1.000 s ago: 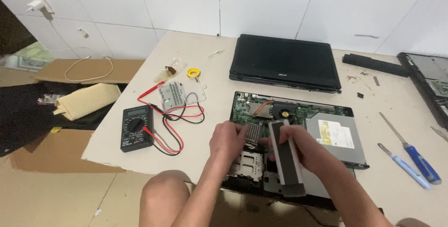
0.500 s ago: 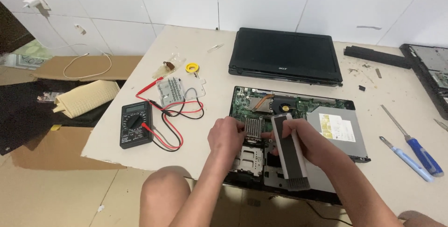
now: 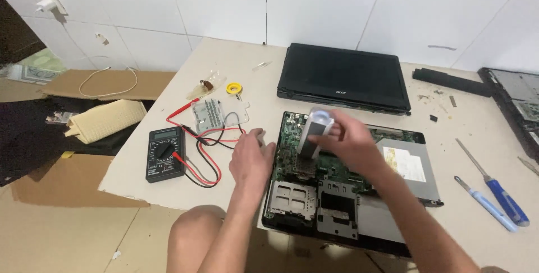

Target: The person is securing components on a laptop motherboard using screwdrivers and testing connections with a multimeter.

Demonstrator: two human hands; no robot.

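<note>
While the right hand (image 3: 351,141) pinches a long grey battery pack (image 3: 314,132) end-up, it sits just above the opened laptop base (image 3: 342,194), over the green board. Left hand (image 3: 251,158) rests at base's left edge, fingers loosely curled, holding nothing. Multimeter (image 3: 165,153) w/ red & black leads lies left of base; closed laptop (image 3: 342,79) behind; 2 screwdrivers (image 3: 494,194) to its right.

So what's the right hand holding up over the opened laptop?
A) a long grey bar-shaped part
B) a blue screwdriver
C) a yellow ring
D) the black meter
A: the right hand grips a long grey bar-shaped part and lifts it on end above the opened laptop, while both blue screwdrivers lie on the table and the black meter sits off to the left.
</note>
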